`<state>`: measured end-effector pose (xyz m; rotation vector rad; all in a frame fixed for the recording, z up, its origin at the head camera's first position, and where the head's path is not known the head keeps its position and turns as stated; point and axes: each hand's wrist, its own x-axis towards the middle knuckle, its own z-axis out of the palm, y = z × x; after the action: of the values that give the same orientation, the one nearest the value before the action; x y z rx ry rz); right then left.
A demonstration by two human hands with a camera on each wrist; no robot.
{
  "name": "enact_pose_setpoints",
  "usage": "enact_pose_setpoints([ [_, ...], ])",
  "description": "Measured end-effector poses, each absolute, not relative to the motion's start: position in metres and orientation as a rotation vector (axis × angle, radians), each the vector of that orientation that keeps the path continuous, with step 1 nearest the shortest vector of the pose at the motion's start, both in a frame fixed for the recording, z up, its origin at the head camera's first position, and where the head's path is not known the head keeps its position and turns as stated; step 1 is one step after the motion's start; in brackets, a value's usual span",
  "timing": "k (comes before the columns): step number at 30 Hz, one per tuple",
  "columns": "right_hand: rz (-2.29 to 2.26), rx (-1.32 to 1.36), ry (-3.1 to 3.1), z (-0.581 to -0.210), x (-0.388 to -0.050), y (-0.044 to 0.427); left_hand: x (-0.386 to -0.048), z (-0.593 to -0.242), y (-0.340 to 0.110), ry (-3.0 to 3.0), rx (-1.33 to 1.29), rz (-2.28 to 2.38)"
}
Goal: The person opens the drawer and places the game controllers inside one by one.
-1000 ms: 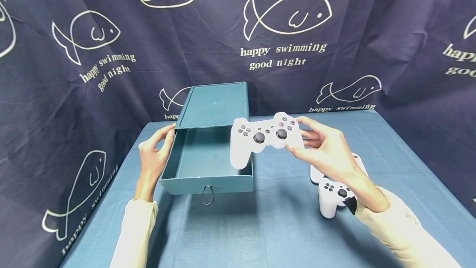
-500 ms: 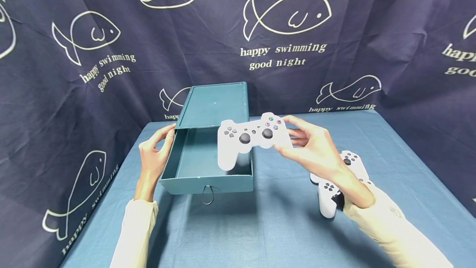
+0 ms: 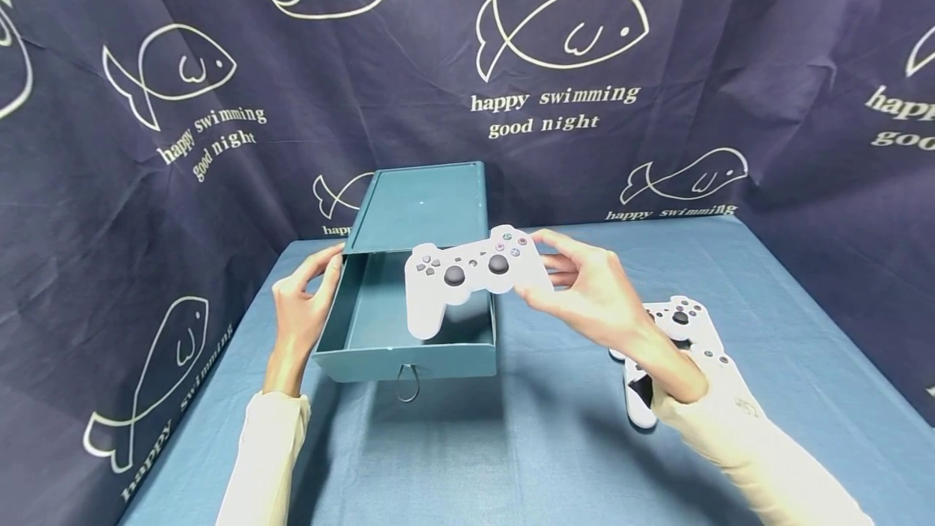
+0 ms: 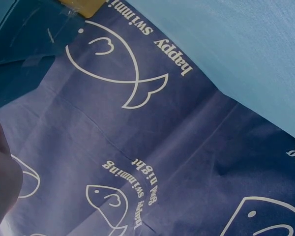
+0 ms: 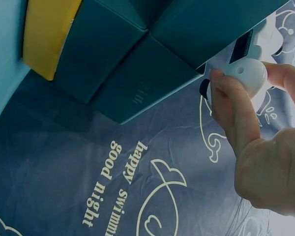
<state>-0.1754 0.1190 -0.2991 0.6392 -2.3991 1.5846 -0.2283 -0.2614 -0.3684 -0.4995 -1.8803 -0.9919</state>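
Observation:
A teal storage box [image 3: 431,205] stands at the back of the table, its drawer [image 3: 405,362] pulled out toward me, a metal ring hanging at the front. My left hand [image 3: 307,299] touches the box's left side near the front corner with fingers extended. My right hand [image 3: 588,286] pinches the right grip of a white game controller [image 3: 467,266] between thumb and fingers. The controller hangs tilted above the drawer's right half, buttons facing me. In the right wrist view, thumb and fingers hold the rounded grip [image 5: 248,73] beside the box.
Two more white controllers, a rear one [image 3: 697,323] and a front one [image 3: 639,408], lie at the right, partly hidden by my right forearm. A yellow layer [image 5: 46,37] shows on the box. Behind hangs a dark blue fish-print curtain [image 3: 438,88]. Blue cloth [image 3: 453,461] covers the table.
My right hand has carried the controller leftward, from the drawer's right edge to over its right half. More of the rear controller shows. My left hand and the box have stayed still.

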Motion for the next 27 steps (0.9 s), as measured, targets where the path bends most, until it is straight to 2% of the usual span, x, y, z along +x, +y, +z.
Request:
enact_pose_setpoints([
  [27,1.494,0.664,-2.459,-0.295,-0.168,0.092,-0.225,-0.366,-0.260,-1.892,-0.506,-0.997],
])
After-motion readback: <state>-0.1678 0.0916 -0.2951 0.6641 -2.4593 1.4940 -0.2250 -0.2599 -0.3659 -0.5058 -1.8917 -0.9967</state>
